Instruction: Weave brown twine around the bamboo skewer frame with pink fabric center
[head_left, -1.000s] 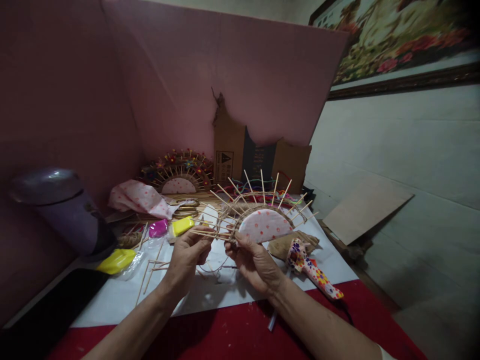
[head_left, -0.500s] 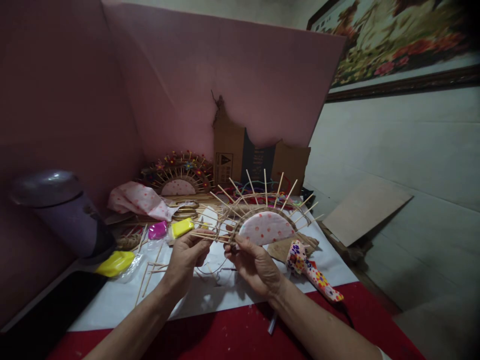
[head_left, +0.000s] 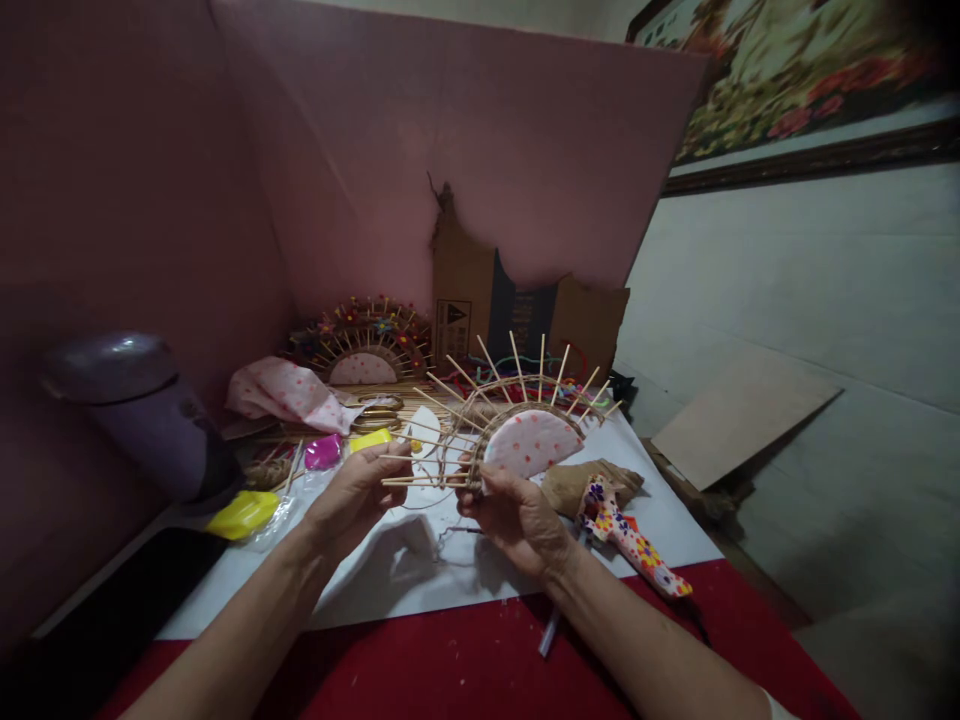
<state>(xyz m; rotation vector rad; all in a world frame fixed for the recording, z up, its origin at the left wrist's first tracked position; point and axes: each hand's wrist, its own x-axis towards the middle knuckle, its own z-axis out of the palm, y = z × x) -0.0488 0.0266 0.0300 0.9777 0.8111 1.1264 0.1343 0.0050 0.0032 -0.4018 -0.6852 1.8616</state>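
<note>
My right hand grips the lower left corner of a half-round fan-shaped craft, thumb in front and fingers behind. Its middle is white fabric with red dots, rimmed with brown twine, and thin wooden sticks radiate outward from it. A looser strand of twine weaves between the sticks. On the left side, my left hand is closed at the tips of the lower sticks, its thumb and fingers pinching around a stick end. Part of its fingers is hidden.
A finished-looking flowered fan piece stands at the back beside torn cardboard. Dotted cloth, yellow packets, a magenta packet and a purple bottle lie left. A flower-patterned glue gun lies right, by brown fabric.
My left hand has shifted from near the twine toward the outer stick ends, moving left and slightly up. The fan-shaped craft has turned and tilted slightly in my right hand. The view has shifted a little.
</note>
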